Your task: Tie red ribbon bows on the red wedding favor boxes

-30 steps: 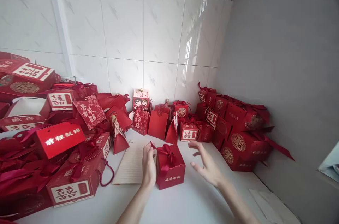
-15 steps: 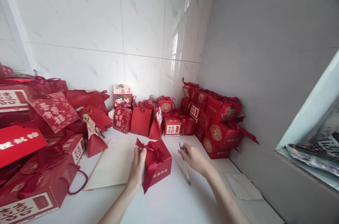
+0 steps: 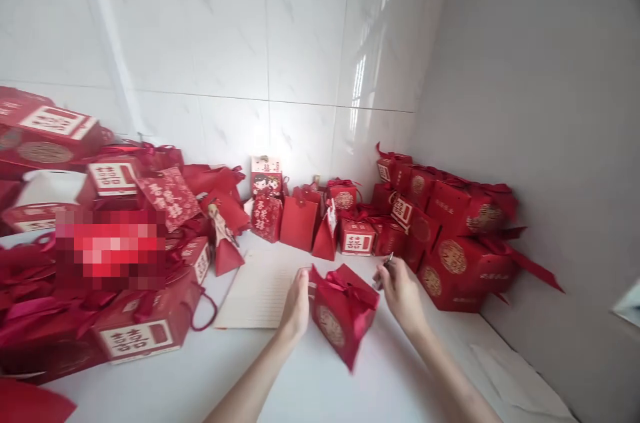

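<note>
Box between both hands: the small red cardboard gift box point(image 3: 336, 326), topped with a red satin ribbon bow point(image 3: 353, 289), stood tipped onto one lower corner near the middle of the white tabletop point(image 3: 310, 389), its round gold emblem facing me. My left hand point(image 3: 296, 303) was touching its left face, fingers straight and flat, not wrapped round it. My right hand point(image 3: 401, 291) hung just to its right, pinched on a slim silvery pen point(image 3: 385, 263), which was blurred. The box was tied shut, so its contents were hidden. A lined paper sheet point(image 3: 257, 289) lay beyond my left hand, and stacked red boxes point(image 3: 453, 256) filled the tabletop's back right corner.
</note>
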`<state>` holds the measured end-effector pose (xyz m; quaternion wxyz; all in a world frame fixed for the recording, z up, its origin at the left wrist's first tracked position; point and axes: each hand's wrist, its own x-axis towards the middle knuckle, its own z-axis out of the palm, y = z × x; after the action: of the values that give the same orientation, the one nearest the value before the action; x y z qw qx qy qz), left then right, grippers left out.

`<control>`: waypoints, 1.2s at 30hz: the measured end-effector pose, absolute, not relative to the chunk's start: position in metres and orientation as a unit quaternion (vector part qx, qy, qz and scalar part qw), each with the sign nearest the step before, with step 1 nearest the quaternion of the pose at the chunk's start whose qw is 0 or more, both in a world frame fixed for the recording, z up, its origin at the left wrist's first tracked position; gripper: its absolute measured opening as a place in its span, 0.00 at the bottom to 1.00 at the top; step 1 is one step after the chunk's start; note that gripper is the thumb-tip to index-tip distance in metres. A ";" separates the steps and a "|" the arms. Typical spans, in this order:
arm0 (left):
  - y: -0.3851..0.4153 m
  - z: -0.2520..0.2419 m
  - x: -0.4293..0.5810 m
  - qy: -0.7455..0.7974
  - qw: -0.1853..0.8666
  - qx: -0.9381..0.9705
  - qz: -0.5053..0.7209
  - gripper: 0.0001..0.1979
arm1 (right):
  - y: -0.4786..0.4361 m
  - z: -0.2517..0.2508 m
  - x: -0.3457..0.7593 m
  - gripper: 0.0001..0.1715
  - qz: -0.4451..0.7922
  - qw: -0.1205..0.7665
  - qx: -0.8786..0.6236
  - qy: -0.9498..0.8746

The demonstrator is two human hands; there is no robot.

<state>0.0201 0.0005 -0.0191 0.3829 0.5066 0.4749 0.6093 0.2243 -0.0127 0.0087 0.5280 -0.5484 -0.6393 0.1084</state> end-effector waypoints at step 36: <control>-0.003 0.004 -0.010 0.652 0.179 0.692 0.253 0.18 | -0.049 0.064 0.216 0.26 0.425 0.766 -0.321 -0.360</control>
<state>-0.0104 -0.0035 0.0045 0.1793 0.6917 0.6521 0.2533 0.2157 -0.0493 0.0645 0.7658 -0.3215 -0.3596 0.4254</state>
